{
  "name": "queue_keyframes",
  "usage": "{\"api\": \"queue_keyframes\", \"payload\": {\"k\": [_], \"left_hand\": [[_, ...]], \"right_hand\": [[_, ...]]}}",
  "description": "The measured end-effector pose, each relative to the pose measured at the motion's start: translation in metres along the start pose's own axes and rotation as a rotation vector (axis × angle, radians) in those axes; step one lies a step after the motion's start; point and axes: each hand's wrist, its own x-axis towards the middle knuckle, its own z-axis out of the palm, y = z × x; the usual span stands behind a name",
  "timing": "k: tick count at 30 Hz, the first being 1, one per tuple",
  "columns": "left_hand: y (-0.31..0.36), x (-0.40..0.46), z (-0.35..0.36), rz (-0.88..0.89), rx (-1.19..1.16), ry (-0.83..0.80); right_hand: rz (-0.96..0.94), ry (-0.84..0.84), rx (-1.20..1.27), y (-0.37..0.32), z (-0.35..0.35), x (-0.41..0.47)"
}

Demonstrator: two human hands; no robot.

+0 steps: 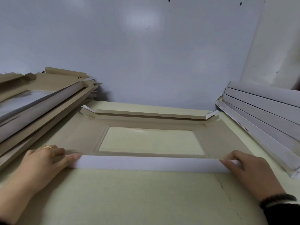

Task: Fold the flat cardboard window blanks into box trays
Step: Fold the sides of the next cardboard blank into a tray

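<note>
A tan cardboard window blank (84, 135) lies flat on the pale table (138, 200), its clear rectangular window (151, 140) in the middle. Its far flap (151, 113) is folded up along the wall. The near flap (151, 164), white underside showing, is turned up toward me. My left hand (43, 161) pinches the flap's left end, thumb on the white face and fingers behind. My right hand (250, 169) pinches the right end the same way.
A leaning pile of tan blanks (40, 101) fills the left side, close to my left hand. White-faced folded pieces (263, 114) are stacked at the right against the wall. A grey-white wall (146, 54) closes the back.
</note>
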Motion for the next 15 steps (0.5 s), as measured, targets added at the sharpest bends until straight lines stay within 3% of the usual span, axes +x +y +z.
{"api": "queue_keyframes", "payload": {"k": [7,11,15], "left_hand": [[0.012,0.008,0.005,-0.075,0.144,-0.071],[0.023,0.007,0.004,-0.093,0.202,-0.112],[0.049,0.000,0.012,0.045,0.165,-0.104]], "right_hand": [[0.017,0.025,-0.066,0.002,0.012,0.008],[0.094,-0.044,-0.102,0.008,0.020,0.012],[0.068,-0.140,-0.141,0.005,0.024,0.014]]}}
